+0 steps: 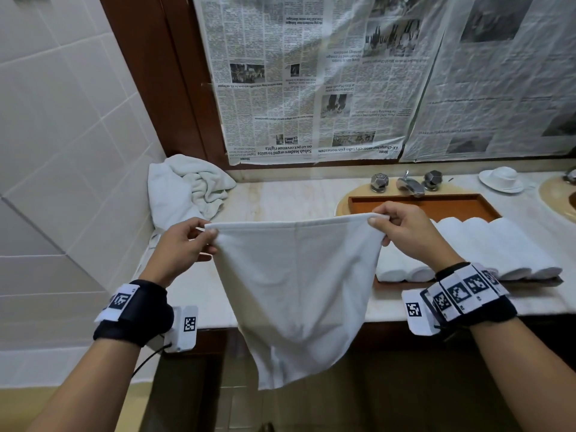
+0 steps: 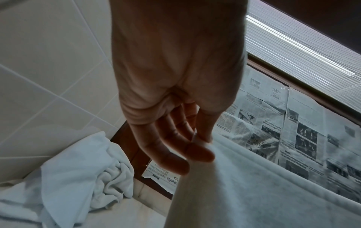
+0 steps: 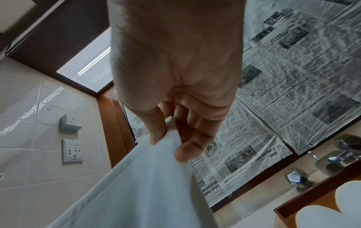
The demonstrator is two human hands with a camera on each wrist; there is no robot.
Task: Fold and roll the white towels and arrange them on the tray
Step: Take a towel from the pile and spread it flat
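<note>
Holding a white towel [image 1: 296, 285] stretched between both hands, above the near edge of the table [image 1: 280, 194]. Your left hand [image 1: 182, 244] pinches one top corner between thumb and fingers; your right hand [image 1: 405, 232] pinches the other the same way. Top hem runs nearly taut from hand to hand; the cloth hangs free below them, past the table edge, with a soft crease down the middle. The left wrist view confirms the pinch at the corner; the right wrist view shows thumb and forefinger closed on the hem.

Step in hand, by my reading: opening out a fresh towel before the first fold. Next move likely calls for laying it flat on the table just beyond your hands, or bringing the two corners together to halve it. Keep both pinches even so the hem stays level.

Room: bare table surface lies directly beyond and between your hands. Beyond your right hand sits the wooden tray [image 1: 414, 199], with rolled towels [image 1: 486, 247] lying side by side in its near part; the far strip of the tray is bare. Beyond your left hand, a crumpled pile of towels [image 1: 184, 188] sits against the tiled wall. Farther back, behind the tray, the tap [image 1: 411, 183]; newspaper [image 1: 311, 79] covers the wall behind.

Watch the hanging lower edge on lowering: it may catch the table edge and bunch.
</note>
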